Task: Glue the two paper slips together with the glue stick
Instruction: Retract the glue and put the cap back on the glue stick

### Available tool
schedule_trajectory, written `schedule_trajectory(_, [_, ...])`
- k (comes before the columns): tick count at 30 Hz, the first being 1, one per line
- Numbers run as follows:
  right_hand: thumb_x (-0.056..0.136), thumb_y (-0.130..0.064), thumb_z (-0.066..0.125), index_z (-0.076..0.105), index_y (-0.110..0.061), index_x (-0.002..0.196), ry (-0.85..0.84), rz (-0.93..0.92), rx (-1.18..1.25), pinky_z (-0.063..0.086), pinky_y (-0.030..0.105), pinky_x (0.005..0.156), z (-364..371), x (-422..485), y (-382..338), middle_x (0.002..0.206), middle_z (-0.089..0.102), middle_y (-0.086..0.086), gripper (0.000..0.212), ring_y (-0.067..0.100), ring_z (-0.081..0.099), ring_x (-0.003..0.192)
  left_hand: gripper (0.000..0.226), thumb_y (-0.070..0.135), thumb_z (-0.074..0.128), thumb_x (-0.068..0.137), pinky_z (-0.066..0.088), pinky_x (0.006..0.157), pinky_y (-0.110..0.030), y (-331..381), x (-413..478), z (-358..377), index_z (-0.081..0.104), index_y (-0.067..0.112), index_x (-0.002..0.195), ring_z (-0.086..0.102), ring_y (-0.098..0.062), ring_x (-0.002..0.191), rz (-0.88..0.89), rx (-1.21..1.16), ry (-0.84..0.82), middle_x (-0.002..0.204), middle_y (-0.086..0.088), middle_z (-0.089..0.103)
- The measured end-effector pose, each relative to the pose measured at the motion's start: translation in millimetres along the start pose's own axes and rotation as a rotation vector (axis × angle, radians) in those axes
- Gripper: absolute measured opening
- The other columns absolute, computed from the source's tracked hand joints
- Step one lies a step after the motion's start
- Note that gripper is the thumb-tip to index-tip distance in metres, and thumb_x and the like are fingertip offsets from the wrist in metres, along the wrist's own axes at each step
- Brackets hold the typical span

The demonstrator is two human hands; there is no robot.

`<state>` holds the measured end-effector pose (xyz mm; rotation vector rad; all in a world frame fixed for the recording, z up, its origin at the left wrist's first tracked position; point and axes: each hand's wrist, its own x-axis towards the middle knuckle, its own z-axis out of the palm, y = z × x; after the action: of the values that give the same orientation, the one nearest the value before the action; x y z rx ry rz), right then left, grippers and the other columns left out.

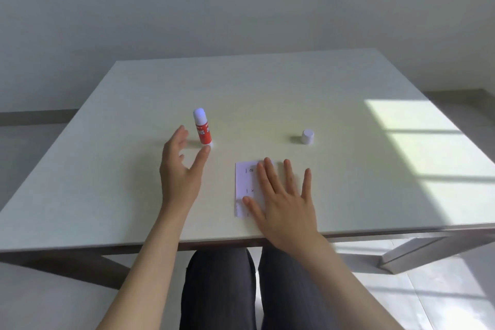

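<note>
While the right hand point(284, 203) presses flat on the paper slips point(247, 185), the left hand point(182, 166), fingers point(202, 157) spread and empty, is just beside the upright glue stick point(203, 128).

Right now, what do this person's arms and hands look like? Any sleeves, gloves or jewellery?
Both forearms are bare to the frame's lower edge: no sleeves show. The left hand and right hand wear no gloves, rings, watch or bracelet that I can see. Dark grey trousers cover the lap below.

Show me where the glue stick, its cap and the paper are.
glue stick point(205, 134), head view, on the red label of the upright tube.
cap point(307, 137), head view, on the side of the white cap standing on the table.
paper point(246, 182), head view, on the bare left part beside the right hand.
</note>
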<state>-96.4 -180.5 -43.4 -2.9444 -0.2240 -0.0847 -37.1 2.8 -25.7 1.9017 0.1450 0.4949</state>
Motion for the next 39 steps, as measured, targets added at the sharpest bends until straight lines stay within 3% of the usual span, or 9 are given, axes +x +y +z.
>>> schedule_trajectory(7, [0.088, -0.059, 0.001, -0.017, -0.030, 0.146, 0.151, 0.064, 0.235, -0.006, 0.043, 0.117, -4, -4, -1, 0.160, -0.014, -0.005, 0.068, 0.018, -0.006, 0.148, 0.069, 0.032, 0.065, 0.083, 0.031, 0.103, -0.022, 1, 30, 9, 0.033, 0.018, 0.143, 0.041, -0.006, 0.133, -0.068, 0.054, -0.061, 0.147, 0.004, 0.043])
schedule_trajectory(14, [0.094, -0.042, 0.039, 0.030, -0.023, 0.144, 0.363, 0.131, 0.553, 0.014, 0.040, 0.118, -8, -7, 3, 0.153, 0.032, -0.001, 0.054, 0.013, 0.026, 0.141, 0.008, 0.021, 0.061, 0.083, 0.042, 0.073, -0.025, 14, 33, 19, 0.066, 0.021, 0.077, 0.066, -0.018, 0.081, -0.086, 0.046, -0.019, 0.073, 0.006, 0.070])
schedule_trajectory(19, [0.092, -0.013, 0.053, 0.064, -0.016, 0.112, 0.553, 0.022, 0.801, 0.045, 0.013, 0.077, -22, -6, 7, 0.104, 0.067, -0.001, 0.024, 0.014, 0.065, 0.094, 0.012, 0.027, 0.066, 0.082, 0.054, 0.082, -0.024, 50, 11, 8, 0.073, 0.028, 0.093, 0.070, -0.018, 0.095, -0.135, -0.592, -0.287, 0.101, 0.003, 0.075])
schedule_trajectory(21, [0.095, -0.022, 0.048, 0.065, -0.017, 0.108, 0.456, 0.058, 0.988, 0.046, 0.011, 0.062, -35, -1, 1, 0.080, 0.069, -0.004, 0.022, 0.010, 0.065, 0.067, 0.031, 0.038, 0.067, 0.075, 0.053, 0.088, -0.031, 62, 1, 4, 0.070, 0.027, 0.103, 0.069, -0.018, 0.098, -0.107, -0.662, -0.408, 0.110, 0.003, 0.073])
schedule_trajectory(26, [0.097, -0.046, 0.030, 0.065, -0.004, 0.101, -0.394, 0.200, 1.843, 0.052, 0.026, 0.051, -69, 18, -15, 0.071, 0.072, 0.010, 0.055, 0.019, 0.063, 0.052, 0.022, 0.028, 0.059, 0.084, 0.048, 0.086, -0.027, 80, -12, 3, 0.069, 0.026, 0.103, 0.069, -0.013, 0.095, -0.062, -0.619, -0.443, 0.100, 0.007, 0.075])
schedule_trajectory(30, [0.094, -0.028, 0.049, 0.066, 0.001, 0.087, -0.452, 0.320, 2.147, 0.058, 0.022, 0.057, -76, 20, -22, 0.069, 0.073, 0.008, 0.034, 0.016, 0.072, 0.062, 0.017, 0.014, 0.055, 0.090, 0.047, 0.065, -0.007, 85, -18, 4, 0.066, 0.018, 0.102, 0.070, -0.006, 0.087, -0.041, -0.642, -0.374, 0.092, 0.009, 0.076])
schedule_trajectory(33, [0.090, -0.017, 0.058, 0.065, 0.002, 0.092, -0.050, 0.112, 1.914, 0.058, 0.023, 0.063, -66, 20, -24, 0.072, 0.073, 0.008, 0.020, 0.019, 0.072, 0.066, 0.015, 0.012, 0.057, 0.089, 0.046, 0.062, -0.006, 86, -21, 6, 0.066, 0.017, 0.099, 0.071, -0.005, 0.084, -0.027, -0.645, -0.309, 0.089, 0.009, 0.076])
schedule_trajectory(36, [0.083, -0.015, 0.068, 0.066, -0.005, 0.091, 0.629, -0.163, 0.942, 0.053, 0.017, 0.062, -50, 16, -23, 0.076, 0.071, -0.002, 0.013, 0.010, 0.068, 0.064, 0.012, 0.012, 0.060, 0.087, 0.046, 0.062, -0.006, 87, -25, 8, 0.067, 0.014, 0.097, 0.071, -0.007, 0.081, -0.045, -0.679, -0.264, 0.086, 0.008, 0.077])
schedule_trajectory(39, [0.079, -0.018, 0.072, 0.061, -0.009, 0.092, 0.780, -0.203, 0.574, 0.052, 0.029, 0.056, -41, 18, -17, 0.080, 0.068, -0.006, 0.019, 0.016, 0.064, 0.066, 0.012, 0.012, 0.062, 0.086, 0.045, 0.063, -0.005, 87, -28, 10, 0.069, 0.017, 0.095, 0.071, -0.008, 0.083, -0.043, -0.667, -0.271, 0.088, 0.007, 0.077])
